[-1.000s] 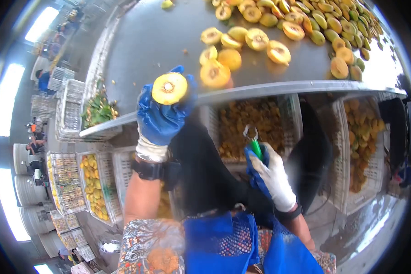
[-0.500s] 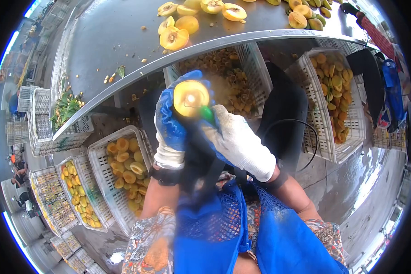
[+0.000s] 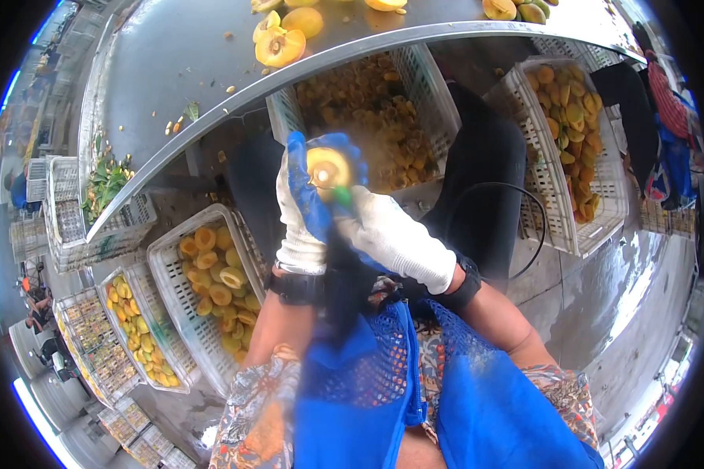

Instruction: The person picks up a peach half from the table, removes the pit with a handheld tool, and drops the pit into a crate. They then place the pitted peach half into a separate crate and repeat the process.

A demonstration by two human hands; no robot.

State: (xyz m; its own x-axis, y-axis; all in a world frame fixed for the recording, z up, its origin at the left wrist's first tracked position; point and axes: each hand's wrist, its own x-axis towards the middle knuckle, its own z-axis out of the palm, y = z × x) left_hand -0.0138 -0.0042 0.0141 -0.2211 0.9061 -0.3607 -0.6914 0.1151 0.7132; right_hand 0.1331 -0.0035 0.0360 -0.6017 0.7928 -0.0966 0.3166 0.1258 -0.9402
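My left hand (image 3: 300, 199), in a blue-coated white glove, is closed around a yellow peach half (image 3: 335, 159), cut face up with a pale spot at its centre. In a white glove, my right hand (image 3: 403, 238) is wrapped around a small green-handled tool (image 3: 342, 195). The tool's green end meets the lower edge of the peach half, and its working tip is blurred. Both hands are close together over my lap, just in front of a crate (image 3: 284, 105) of peach scraps under the table edge.
Cut peaches (image 3: 280, 48) lie on the metal table (image 3: 164, 66) ahead. A crate of peach halves (image 3: 158, 258) stands at my left, another crate (image 3: 541, 184) of peaches at my right. Leaves (image 3: 108, 184) lie at the table's left corner. A black cable (image 3: 541, 234) loops by my right knee.
My left hand has turned, and the peach half in it now looks tilted and smaller. The right hand with the tool stays against the fruit. The whole view has shifted slightly.
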